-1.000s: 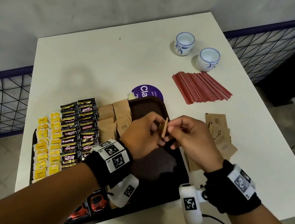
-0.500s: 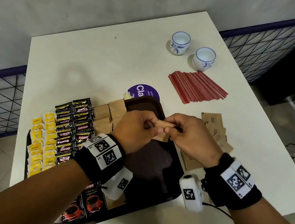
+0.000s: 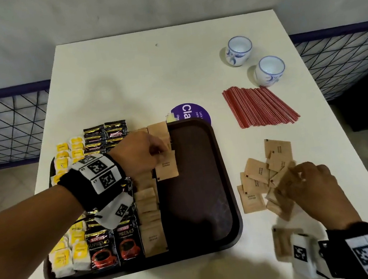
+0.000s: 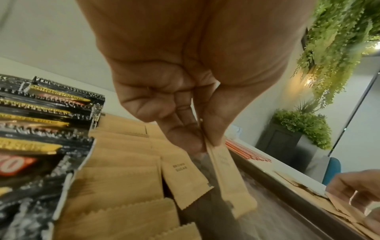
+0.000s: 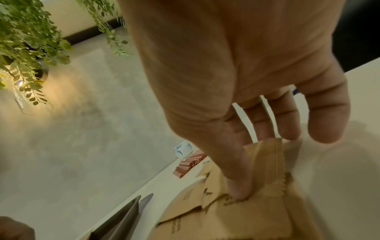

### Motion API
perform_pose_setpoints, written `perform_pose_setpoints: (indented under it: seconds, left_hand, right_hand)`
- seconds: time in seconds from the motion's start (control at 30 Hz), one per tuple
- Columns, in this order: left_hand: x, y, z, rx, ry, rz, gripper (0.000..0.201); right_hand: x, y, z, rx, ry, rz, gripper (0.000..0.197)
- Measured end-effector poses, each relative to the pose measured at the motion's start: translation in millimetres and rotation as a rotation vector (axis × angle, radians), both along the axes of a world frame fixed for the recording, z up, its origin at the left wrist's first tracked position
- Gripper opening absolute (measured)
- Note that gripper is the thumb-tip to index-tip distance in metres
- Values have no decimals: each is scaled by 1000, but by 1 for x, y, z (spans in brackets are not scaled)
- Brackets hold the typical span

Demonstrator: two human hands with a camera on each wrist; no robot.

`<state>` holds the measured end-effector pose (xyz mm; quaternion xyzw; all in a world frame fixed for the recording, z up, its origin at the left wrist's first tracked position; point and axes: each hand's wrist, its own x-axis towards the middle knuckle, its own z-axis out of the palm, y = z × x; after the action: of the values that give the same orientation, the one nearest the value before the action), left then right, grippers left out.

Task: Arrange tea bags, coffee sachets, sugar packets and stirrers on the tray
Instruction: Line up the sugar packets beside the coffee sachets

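Note:
A dark brown tray (image 3: 196, 189) holds rows of yellow tea bags (image 3: 65, 161), black coffee sachets (image 3: 106, 135) and brown sugar packets (image 3: 148, 204). My left hand (image 3: 160, 152) is over the far end of the sugar row and pinches a brown sugar packet (image 3: 166, 165) between thumb and fingers (image 4: 213, 134); the packet (image 4: 228, 178) hangs edge-on above the tray. My right hand (image 3: 298, 171) is down on the loose pile of sugar packets (image 3: 257, 176) on the table right of the tray. Its thumb and fingers (image 5: 238, 186) pinch one raised packet (image 5: 267, 162).
A bundle of red stirrers (image 3: 260, 106) lies on the white table (image 3: 147, 74) at the right. Two blue-and-white cups (image 3: 238, 50) (image 3: 268, 71) stand beyond it. A purple round sticker (image 3: 189, 113) shows behind the tray. The tray's right half is bare.
The hands were together over the tray, passing a sugar packet. They have parted: the left carried it left to the sugar row, the right went right and down to the loose pile.

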<state>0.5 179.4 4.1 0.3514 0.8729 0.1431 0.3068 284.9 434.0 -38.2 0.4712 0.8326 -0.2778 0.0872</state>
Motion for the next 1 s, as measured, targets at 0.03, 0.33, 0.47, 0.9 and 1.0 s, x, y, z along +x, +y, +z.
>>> perform_pose_setpoints:
  seconds: [0.03,0.33,0.47,0.9,1.0]
  left_hand:
    - [0,0,0,-1,-8,-6,17]
    - [2,4,-6,15,12,100,12]
    - [5,7,-9,6,12,116,10]
    - [4,8,-13,-253,278,-29,16]
    - [10,8,-13,-291,347,-108,40]
  right_hand:
    - [0,0,-3,-6,20,-11,31]
    - [7,0,-15,-10,119,-43,14]
    - [7,-1,-15,-20,124,-43,19]
    - [9,-3,-15,35,92,3,41]
    - [9,-4,-15,45,114,20,40]
